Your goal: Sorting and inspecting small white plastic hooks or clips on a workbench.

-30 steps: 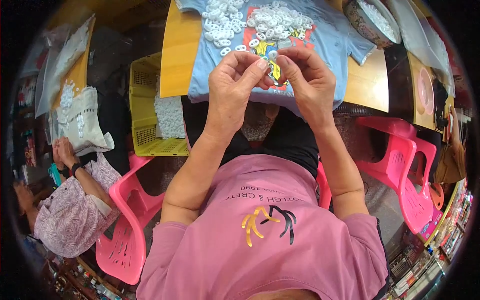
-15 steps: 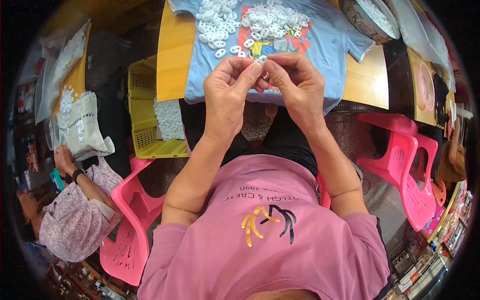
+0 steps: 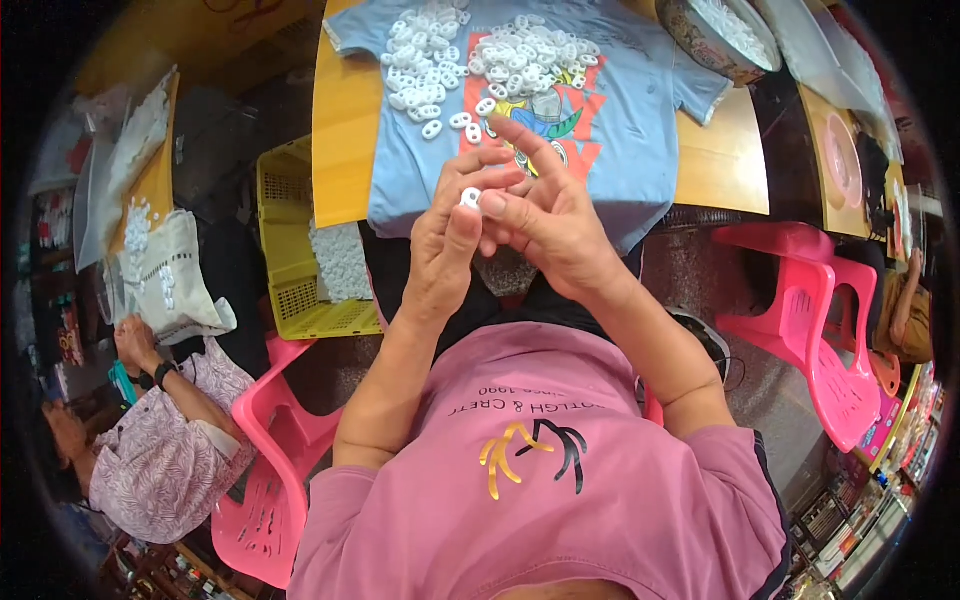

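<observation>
My left hand (image 3: 447,232) pinches a small white plastic piece (image 3: 470,197) between thumb and fingers, held over my lap just before the table edge. My right hand (image 3: 540,215) lies against it, thumb pressing on the same piece, its other fingers spread toward the table. Beyond them a light blue t-shirt (image 3: 620,110) is spread on the yellow table (image 3: 340,130), carrying two heaps of white plastic rings (image 3: 525,60).
A yellow crate (image 3: 290,260) holding white pieces (image 3: 340,262) stands left of my knees. Another person (image 3: 150,450) sits at lower left on a pink chair (image 3: 265,480). More pink chairs (image 3: 820,330) stand right. A patterned bowl (image 3: 720,35) of white pieces sits at the table's far right.
Both hands dropped from over the shirt toward my lap and shifted left. The right hand's fingers have spread apart, while the thumbs stay on the white piece.
</observation>
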Available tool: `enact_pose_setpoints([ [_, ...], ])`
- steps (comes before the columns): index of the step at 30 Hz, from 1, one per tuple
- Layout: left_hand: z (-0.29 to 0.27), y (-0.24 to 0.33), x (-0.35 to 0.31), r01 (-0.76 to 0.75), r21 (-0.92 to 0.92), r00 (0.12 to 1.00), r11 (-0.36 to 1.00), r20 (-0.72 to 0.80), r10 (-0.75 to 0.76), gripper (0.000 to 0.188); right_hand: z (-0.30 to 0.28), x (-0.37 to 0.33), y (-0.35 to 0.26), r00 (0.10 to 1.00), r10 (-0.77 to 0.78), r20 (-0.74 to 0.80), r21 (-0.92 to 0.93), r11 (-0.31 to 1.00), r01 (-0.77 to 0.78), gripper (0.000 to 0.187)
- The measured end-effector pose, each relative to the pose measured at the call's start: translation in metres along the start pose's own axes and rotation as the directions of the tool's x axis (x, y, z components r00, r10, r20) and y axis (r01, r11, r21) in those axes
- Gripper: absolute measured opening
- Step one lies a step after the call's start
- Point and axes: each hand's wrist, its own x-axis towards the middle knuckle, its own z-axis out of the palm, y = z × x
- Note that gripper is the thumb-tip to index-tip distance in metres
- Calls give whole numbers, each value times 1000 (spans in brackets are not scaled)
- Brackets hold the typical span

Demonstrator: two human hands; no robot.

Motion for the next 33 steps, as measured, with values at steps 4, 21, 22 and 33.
enact_pose_setpoints([
  [4, -4, 5, -7, 12, -138, 1000, 990, -1, -12, 59, 9, -1, 6, 999, 13, 42, 52, 999, -15, 76],
  [21, -20, -3, -27, -70, -271, 988, 960, -151, 29, 40, 25, 4, 37, 999, 21, 33, 84, 996, -24, 73],
  [22, -20, -4, -27, -69, -279, 986, 958, -167, 22, 39, 27, 5, 39, 1000, 28, 8, 100, 995, -28, 72],
  [33, -31, 8, -27, 54, -393, 981, 918, -152, -123, 36, 24, 9, 33, 999, 53, 8, -20, 998, -53, 64],
])
